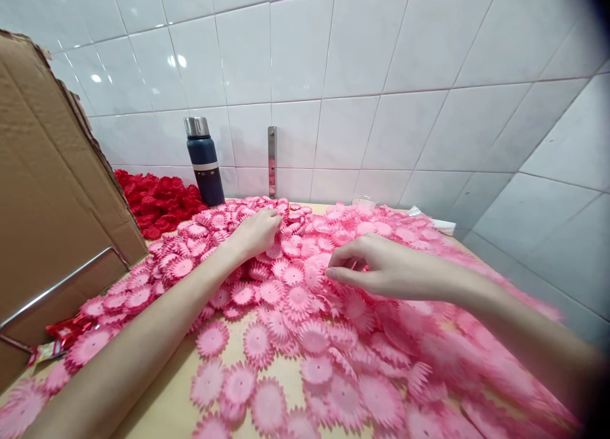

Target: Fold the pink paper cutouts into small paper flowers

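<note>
A wide heap of pink fabric flower pieces [298, 299] with jagged edges and small center holes covers the table. My left hand [260, 232] is at the far middle of this heap, its fingers curled down among the darker pink pieces; the fingertips and anything in them are hidden. Closer and to the right, my right hand [376, 264] has its thumb and forefinger pinched at the edge of a pale pink flower piece [315, 272]. Several single pieces lie flat on the table in front of the hands.
On the left stands a cardboard box [57, 191] with a metal rod [61, 286] against it. Red flower pieces [159, 204] are heaped behind, beside a dark blue bottle [204, 162]. A metal bracket [272, 162] is on the tiled wall [305, 51]. A red wrapper [69, 331] lies at left.
</note>
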Motion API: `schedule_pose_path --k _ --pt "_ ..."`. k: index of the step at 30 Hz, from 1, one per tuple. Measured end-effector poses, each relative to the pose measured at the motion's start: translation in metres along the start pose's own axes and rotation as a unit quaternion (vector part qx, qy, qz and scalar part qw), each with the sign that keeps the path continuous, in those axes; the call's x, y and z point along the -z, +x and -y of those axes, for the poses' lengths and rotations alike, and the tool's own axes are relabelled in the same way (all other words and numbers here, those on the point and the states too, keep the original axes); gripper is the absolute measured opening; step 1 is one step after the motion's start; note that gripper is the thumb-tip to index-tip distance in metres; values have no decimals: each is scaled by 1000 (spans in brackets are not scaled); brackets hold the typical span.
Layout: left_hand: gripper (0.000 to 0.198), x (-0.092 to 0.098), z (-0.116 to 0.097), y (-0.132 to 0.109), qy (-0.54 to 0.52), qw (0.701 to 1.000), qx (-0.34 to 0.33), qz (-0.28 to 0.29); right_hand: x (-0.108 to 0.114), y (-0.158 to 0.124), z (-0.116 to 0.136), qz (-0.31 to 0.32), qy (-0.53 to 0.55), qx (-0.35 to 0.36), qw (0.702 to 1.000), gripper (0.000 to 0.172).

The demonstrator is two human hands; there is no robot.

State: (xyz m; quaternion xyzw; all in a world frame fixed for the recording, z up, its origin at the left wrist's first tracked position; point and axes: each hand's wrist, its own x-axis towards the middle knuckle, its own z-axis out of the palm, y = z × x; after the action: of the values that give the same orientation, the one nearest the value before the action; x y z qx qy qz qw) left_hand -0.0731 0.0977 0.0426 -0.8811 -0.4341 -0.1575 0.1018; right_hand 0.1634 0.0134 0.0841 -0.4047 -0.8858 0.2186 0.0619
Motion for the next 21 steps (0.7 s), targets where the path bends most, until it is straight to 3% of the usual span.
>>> schedule_pose_path --k 3,9,12,15,17,19,21 --pt "23 5 -7 1 5 999 0 -38 0 1 -1 2 -1 5 1000 28" --pt "15 -4 -16 -2 -27 999 -33 -17 -1 1 0 9 -2 5 1000 27" --pt "18 -2 -16 -1 -54 997 -12 -51 -1 0 0 -10 -4 9 1000 28" --pt "28 13 -16 3 -106 990 6 -92 0 1 -2 -65 3 6 998 26" --pt "35 28 -19 5 -161 982 1 -101 0 3 -3 -137 37 4 990 21" --pt "26 42 -26 5 -331 938 3 -101 -1 5 -5 -218 84 6 972 21" --pt "26 54 -34 3 -419 904 16 -85 -2 6 -4 -269 125 23 955 27"
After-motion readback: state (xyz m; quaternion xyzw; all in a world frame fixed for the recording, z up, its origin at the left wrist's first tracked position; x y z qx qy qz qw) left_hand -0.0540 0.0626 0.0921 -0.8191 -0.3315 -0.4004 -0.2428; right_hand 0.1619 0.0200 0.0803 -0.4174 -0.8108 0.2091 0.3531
